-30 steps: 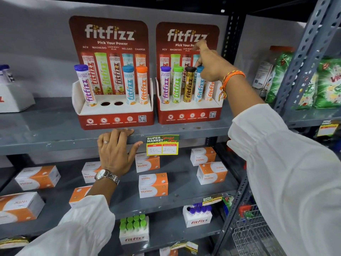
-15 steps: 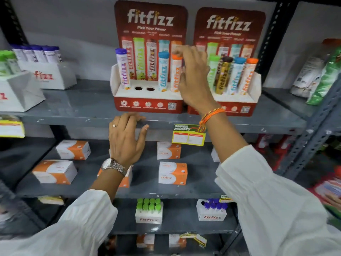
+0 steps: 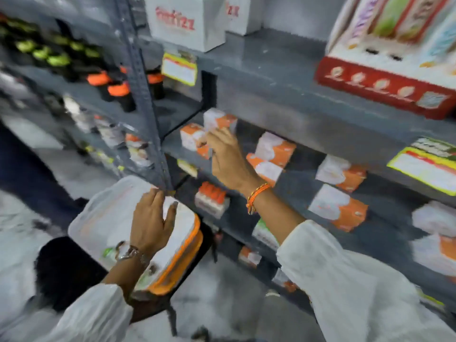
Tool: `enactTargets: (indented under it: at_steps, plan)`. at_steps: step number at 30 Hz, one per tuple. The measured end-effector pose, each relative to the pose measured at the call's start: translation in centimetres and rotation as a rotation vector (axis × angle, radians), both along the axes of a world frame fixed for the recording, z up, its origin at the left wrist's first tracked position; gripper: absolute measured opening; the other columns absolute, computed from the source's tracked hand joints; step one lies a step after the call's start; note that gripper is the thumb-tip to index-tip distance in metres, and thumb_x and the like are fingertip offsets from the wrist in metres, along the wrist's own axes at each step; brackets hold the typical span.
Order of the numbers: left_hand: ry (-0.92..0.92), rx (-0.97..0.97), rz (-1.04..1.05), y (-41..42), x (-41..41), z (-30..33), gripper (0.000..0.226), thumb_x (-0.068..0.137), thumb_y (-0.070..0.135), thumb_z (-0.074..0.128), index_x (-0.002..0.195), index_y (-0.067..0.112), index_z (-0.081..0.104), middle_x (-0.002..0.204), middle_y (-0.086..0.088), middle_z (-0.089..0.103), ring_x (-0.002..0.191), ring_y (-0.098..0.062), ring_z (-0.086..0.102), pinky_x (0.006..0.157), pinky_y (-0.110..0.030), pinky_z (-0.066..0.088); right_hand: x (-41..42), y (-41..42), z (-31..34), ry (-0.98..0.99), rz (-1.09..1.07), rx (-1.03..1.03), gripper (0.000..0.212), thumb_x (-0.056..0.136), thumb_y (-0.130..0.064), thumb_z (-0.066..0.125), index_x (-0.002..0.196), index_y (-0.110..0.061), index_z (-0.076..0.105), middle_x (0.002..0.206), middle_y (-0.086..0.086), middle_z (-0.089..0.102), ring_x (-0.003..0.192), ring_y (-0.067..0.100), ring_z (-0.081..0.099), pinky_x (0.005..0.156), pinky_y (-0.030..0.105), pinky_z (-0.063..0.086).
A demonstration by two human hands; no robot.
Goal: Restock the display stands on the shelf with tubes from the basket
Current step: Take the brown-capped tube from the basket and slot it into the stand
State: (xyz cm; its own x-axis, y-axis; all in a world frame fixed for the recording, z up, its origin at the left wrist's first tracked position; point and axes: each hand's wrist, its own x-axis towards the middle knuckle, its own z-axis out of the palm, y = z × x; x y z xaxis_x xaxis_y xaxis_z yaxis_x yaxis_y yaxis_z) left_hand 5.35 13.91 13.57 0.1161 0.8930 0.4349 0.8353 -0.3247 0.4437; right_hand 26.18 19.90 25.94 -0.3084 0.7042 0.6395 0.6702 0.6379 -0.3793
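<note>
Hands between the basket and the shelf

The white plastic basket (image 3: 103,218) with an orange rim sits below and left of the red cardboard display stand (image 3: 385,82), whose top shows two bare round holes. Basket contents are too blurred to tell. The left hand (image 3: 150,223) spreads open over it; the right hand (image 3: 227,161) hangs loose-fingered, holding nothing.

A display stand (image 3: 385,82) sits on the upper shelf (image 3: 271,77) at the right, with a box (image 3: 187,21) behind and to its left. Small cartons (image 3: 275,149) lie on the shelf below. A basket (image 3: 103,213) sits low at the left, before the shelf post (image 3: 145,99). Bottles (image 3: 118,91) stand on the rack left of the post.
</note>
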Motion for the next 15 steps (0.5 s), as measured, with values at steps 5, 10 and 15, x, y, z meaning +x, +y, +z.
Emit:
enactTargets:
  at_steps: [5,10,15]
  plan:
    - [-0.011,-0.283,0.081,-5.7,-5.5,-5.3,0.03,0.095,0.034,0.046,0.105,0.015,0.068,0.101,-0.004,0.066,0.097,-0.031,0.061,0.083,-0.041,0.046,-7.9,1.1,-9.4,-0.149,0.192,-0.529,0.027,0.083,0.015,0.059,0.107,0.005,0.066,0.107,0.024,0.064,0.101,0.04,0.058,0.09,0.047,0.045]
    - [0.068,-0.497,0.038,-10.2,-7.3,-8.7,0.039,0.095,0.037,0.042,0.109,0.015,0.07,0.107,-0.004,0.067,0.101,-0.029,0.061,0.086,-0.036,0.046,-14.0,0.9,-17.6,-0.345,0.315,-0.898,0.039,0.095,-0.009,0.064,0.131,-0.003,0.054,0.131,0.018,0.056,0.119,0.034,0.056,0.1,0.044,0.047]
    - [0.11,-0.576,-0.039,-12.2,-7.6,-10.7,0.028,0.095,0.03,0.053,0.111,0.012,0.068,0.105,-0.007,0.067,0.097,-0.032,0.062,0.085,-0.04,0.049,-18.5,0.6,-22.9,-0.47,0.357,-1.058,0.054,0.098,-0.02,0.062,0.145,-0.005,0.039,0.144,0.025,0.044,0.128,0.04,0.05,0.104,0.049,0.044]
